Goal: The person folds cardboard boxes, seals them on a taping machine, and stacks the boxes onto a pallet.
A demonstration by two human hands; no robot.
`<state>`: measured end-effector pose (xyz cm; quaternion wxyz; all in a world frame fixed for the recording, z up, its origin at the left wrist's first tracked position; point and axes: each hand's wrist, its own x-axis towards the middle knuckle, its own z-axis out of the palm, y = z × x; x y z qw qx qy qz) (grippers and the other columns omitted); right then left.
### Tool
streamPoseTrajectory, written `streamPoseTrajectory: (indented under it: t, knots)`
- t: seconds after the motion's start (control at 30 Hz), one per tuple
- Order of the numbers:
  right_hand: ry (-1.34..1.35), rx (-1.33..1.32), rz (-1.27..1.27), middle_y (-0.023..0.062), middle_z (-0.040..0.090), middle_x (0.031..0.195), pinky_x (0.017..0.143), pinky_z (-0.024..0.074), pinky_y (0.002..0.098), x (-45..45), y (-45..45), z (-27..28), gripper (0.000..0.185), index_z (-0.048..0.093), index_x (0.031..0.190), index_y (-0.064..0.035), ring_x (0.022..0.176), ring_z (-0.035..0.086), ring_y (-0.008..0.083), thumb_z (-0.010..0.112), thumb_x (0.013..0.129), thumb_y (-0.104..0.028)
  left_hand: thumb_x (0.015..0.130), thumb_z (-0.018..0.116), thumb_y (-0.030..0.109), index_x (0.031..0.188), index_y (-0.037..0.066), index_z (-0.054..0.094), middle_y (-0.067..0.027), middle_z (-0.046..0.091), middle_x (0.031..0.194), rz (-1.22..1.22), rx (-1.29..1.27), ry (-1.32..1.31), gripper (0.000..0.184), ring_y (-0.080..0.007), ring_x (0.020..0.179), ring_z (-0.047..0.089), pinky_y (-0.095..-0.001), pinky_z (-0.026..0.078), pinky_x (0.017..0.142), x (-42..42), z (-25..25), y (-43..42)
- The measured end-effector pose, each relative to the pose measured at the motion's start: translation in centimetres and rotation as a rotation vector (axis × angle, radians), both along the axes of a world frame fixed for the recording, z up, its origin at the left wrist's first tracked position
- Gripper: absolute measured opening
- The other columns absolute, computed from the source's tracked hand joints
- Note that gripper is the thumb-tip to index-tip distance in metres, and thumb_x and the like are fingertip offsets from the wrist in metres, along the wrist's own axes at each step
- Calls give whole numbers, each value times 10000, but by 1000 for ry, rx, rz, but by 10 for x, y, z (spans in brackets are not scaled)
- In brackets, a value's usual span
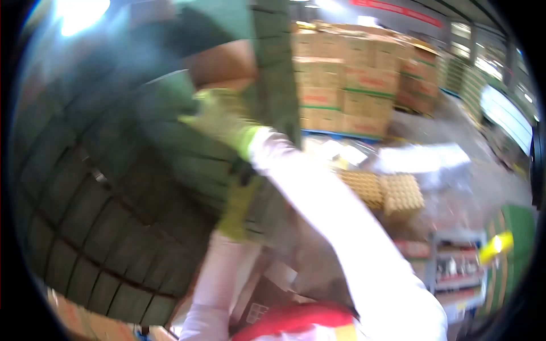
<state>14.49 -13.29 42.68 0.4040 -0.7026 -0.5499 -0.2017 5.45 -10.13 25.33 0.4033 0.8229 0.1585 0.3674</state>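
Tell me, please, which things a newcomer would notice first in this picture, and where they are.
Probably the right hand and, below it, the left hand, both gloved in bright yellow-green, near the middle. Next, the dark green, grid-like stack that fills much of the left side. Then the brown cartons piled up in the background, toward the upper right.

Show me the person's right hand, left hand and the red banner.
Right hand (pixel 228 118): head view, on its gloved middle.
Left hand (pixel 237 208): head view, on its gloved, blurred middle.
Red banner (pixel 396 12): head view, midway along its strip.
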Motion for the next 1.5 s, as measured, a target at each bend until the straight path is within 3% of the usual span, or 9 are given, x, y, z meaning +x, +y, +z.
streamPoseTrajectory:
  t: [0.2, 0.43, 0.67, 0.73, 0.83, 0.93, 1.0, 1.17, 1.5]
  knots:
    - [-8, 801, 82, 189, 660, 738, 706, 502, 435, -4, -107, -10, 313, 690, 840, -25, 784, 644, 361, 756, 692, -292, 965, 514, 236, 1297, 12, 530, -120, 551, 1277, -431, -432, -89, 401, -217, 1135, 524, -366, 448, 976, 38, -133, 130]
    - [-15, 208, -272, 173, 607, 943, 737, 446, 424, -19, -323, -128, 426, 599, 947, -23, 878, 604, 316, 776, 716, -335, 919, 513, 110, 1330, 38, 492, -114, 550, 1253, -490, -222, 37, 417, -220, 1065, 542, -365, 477, 919, 74, -143, 0]
    - [186, -279, -293, 137, 569, 1155, 902, 455, 435, -29, -456, -441, 596, 542, 1192, -65, 1052, 549, 332, 780, 667, -218, 873, 512, -15, 1362, 63, 454, -108, 548, 1229, -891, -469, 294, 499, -223, 996, 560, -364, 506, 861, 32, -325, -153]
    - [865, -537, -306, 140, 546, 1247, 1001, 407, 450, -61, -490, -502, 635, 531, 1234, -71, 1163, 511, 330, 779, 668, -215, 860, 511, -51, 1372, 70, 443, -106, 548, 1222, -966, -724, 158, 530, -224, 976, 565, -364, 515, 845, 6, -390, -181]
    - [847, -154, -606, 165, 505, 1320, 1025, 387, 461, -61, -488, -503, 611, 479, 1308, -36, 1216, 479, 345, 706, 777, -236, 747, 599, -120, 1363, 123, 446, -108, 553, 1193, -359, -1193, 377, 679, -246, 965, 551, -357, 528, 775, 5, -456, -196]
    - [338, -68, -975, 194, 436, 1400, 1083, 301, 511, 25, -423, -402, 639, 435, 1368, -21, 1295, 392, 398, 635, 857, -349, 800, 621, -64, 1458, 31, 291, -125, 406, 1392, -430, -170, 571, 742, -203, 1000, 573, -265, 480, 873, 1, -453, -195]
    - [201, -246, -1054, 201, 467, 1343, 1084, 264, 532, 60, -383, -406, 636, 452, 1349, -13, 1267, 387, 409, 595, 858, -391, 835, 594, -58, 1455, 43, 314, -105, 458, 1340, -479, -1038, 505, 688, -189, 1021, 575, -277, 485, 872, 0, -467, -195]
    - [551, -506, -648, 176, 467, 1340, 1131, 235, 497, -75, -380, -540, 565, 501, 1285, -49, 1314, 370, 367, 630, 837, -367, 844, 512, -110, 1439, 69, 367, -83, 536, 1264, -416, -1011, 507, 637, -172, 1058, 564, -279, 500, 867, -3, -455, -247]
    - [471, -579, -765, 117, 397, 1390, 1147, 143, 528, -83, -341, -555, 763, 450, 1335, -124, 1376, 233, 396, 748, 658, -312, 823, 642, 75, 1451, 21, 343, -169, 538, 1339, -504, -478, 793, 697, -182, 1105, 571, -290, 466, 912, 3, -417, -213]
